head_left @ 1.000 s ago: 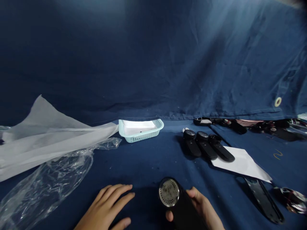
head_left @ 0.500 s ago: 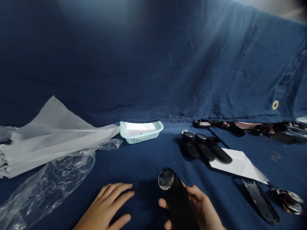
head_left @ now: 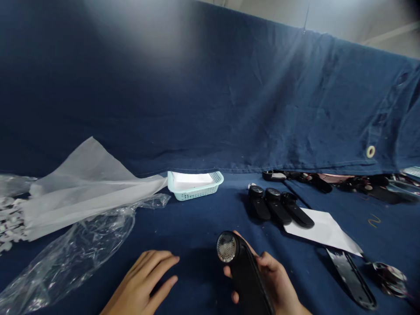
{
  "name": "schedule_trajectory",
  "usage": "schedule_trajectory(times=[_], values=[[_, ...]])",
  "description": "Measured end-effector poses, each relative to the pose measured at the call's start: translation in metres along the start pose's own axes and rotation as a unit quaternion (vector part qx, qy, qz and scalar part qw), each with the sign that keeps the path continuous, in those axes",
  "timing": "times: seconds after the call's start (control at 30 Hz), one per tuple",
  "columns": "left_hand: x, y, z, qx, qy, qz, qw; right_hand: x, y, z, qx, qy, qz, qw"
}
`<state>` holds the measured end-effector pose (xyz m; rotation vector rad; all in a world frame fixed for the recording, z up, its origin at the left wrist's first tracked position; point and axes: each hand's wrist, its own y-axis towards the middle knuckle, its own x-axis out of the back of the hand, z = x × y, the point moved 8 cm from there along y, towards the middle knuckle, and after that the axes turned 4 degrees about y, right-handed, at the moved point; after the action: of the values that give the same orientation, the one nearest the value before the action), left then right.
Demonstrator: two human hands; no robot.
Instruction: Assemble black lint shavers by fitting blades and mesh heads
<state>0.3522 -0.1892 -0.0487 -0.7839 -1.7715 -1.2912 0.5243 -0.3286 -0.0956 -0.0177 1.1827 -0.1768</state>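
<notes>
A black fabric shaver (head_left: 244,275) with a round, perforated metal head is in my right hand (head_left: 278,280). The fingers wrap round its body from behind, and the metal head faces up toward me. To its left, my left hand (head_left: 144,280) hovers over or rests on the blue cloth, fingers stretched out and holding nothing. Three similar black shavers (head_left: 277,208) lie side by side farther off to the right; the rightmost one overlaps a white sheet of paper (head_left: 328,229). Nearer on the right is an open black housing shell (head_left: 352,280).
A pale blue basket (head_left: 197,192) with white paper stands at the back. White foam sheeting (head_left: 88,192) and a clear plastic bag (head_left: 88,245) spread on the left. Wired parts (head_left: 390,278) lie at right. A blue curtain (head_left: 197,109) hangs behind.
The view has tilted up slightly. The shaver has turned a little in my right hand, with a finger now showing behind its head. My left hand's fingers have drawn closer together.
</notes>
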Motion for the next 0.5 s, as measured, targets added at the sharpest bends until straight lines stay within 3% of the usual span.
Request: schedule_trajectory(times=[0.1,0.23,0.5], values=[[0.003,0.000,-0.003,-0.016,0.012,-0.020,1.000,0.000,0.000,-0.001,-0.004,-0.011,0.009,1.000],[-0.001,-0.001,-0.001,0.007,-0.008,-0.005,1.000,-0.001,-0.001,-0.002,-0.008,-0.032,0.010,0.999],[-0.011,0.007,-0.009,-0.066,-0.039,0.116,0.990,-0.010,-0.006,0.019,0.046,-0.070,-0.012,0.996]])
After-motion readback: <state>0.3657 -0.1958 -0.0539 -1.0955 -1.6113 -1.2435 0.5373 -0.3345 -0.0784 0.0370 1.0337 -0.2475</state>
